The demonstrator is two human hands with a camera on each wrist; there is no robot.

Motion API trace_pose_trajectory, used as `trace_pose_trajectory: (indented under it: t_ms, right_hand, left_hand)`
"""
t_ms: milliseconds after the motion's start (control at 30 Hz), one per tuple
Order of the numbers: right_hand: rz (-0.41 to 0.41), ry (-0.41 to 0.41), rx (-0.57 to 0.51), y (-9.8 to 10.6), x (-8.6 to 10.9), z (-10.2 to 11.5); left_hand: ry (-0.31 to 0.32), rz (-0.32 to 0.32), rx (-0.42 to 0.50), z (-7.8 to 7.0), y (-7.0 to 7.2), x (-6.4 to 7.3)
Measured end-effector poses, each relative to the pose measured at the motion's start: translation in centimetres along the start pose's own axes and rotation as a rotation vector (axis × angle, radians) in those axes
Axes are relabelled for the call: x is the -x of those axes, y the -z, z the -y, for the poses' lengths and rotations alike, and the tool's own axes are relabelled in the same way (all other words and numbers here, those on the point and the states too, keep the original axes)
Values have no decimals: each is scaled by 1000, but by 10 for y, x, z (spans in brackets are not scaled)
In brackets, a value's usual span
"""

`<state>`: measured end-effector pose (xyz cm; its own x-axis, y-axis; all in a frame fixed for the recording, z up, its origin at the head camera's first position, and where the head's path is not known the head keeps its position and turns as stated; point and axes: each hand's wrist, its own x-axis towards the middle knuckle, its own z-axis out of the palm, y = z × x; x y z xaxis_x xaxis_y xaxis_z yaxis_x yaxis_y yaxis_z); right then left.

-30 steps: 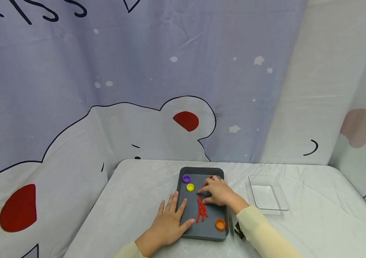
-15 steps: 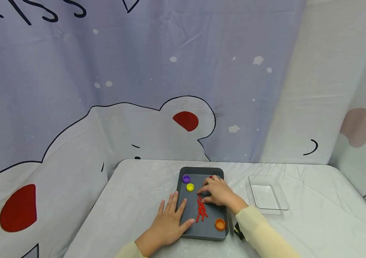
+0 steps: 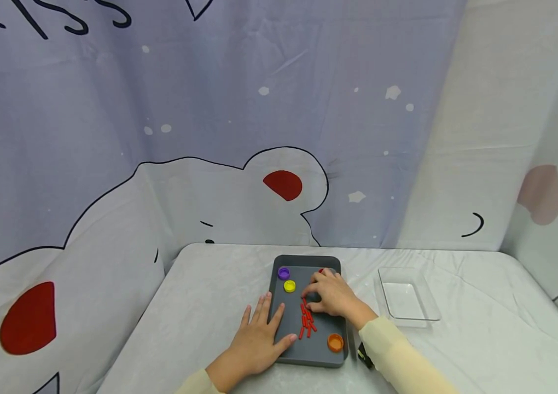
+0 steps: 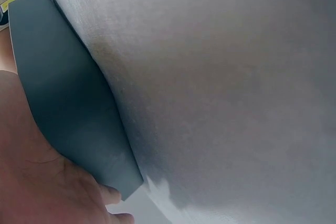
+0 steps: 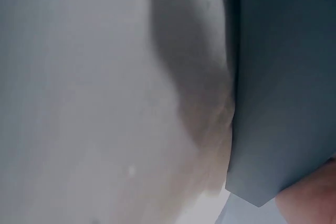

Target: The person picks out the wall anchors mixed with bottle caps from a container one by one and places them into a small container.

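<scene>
In the head view, my left hand (image 3: 254, 343) lies spread with straight fingers over the left edge of a dark grey tray (image 3: 318, 355), thumb reaching inside. The left wrist view has the palm (image 4: 47, 187) against the tray's outer wall (image 4: 73, 93). Several thin red sticks (image 3: 307, 317) form a loose pile mid-tray. Over their far end, my right hand (image 3: 330, 295) has bent fingers, thumb and index finger on either side of the topmost stick; I cannot tell whether they grip it. In the right wrist view, only a bit of that hand (image 5: 310, 198) shows beside the tray wall (image 5: 278, 103).
Inside the tray are a purple cap (image 3: 284, 273), a yellow cap (image 3: 290, 286) and an orange cap (image 3: 335, 343). A red piece (image 3: 321, 270) peeks out behind the right hand. A clear plastic box (image 3: 409, 301) stands right of the tray. A small black object (image 3: 365, 355) lies by the right sleeve.
The right thumb and index finger have drawn slightly closer together around the topmost red stick, which has shifted a little left. The left hand has stayed put.
</scene>
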<state>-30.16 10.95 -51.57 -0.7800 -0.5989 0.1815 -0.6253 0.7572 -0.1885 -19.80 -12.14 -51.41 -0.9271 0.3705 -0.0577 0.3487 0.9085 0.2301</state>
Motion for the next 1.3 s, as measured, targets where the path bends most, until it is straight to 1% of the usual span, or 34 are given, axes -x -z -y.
trace_pose_trajectory:
  t_ms: [533, 867, 1033, 1200, 1300]
  right_hand:
    - [-43, 11, -10, 3, 3, 1]
    - [-29, 8, 0, 2, 4, 0]
    - [-47, 17, 11, 2, 4, -1]
    - [-73, 19, -22, 3, 5, -3]
    - [-84, 16, -69, 6, 5, -4]
  left_hand:
    - [6, -2, -6, 0, 0, 0]
    - [8, 0, -11, -1, -1, 0]
    - [9, 0, -9, -1, -1, 0]
    - [11, 0, -7, -1, -2, 0]
    - [13, 0, -4, -1, -1, -1]
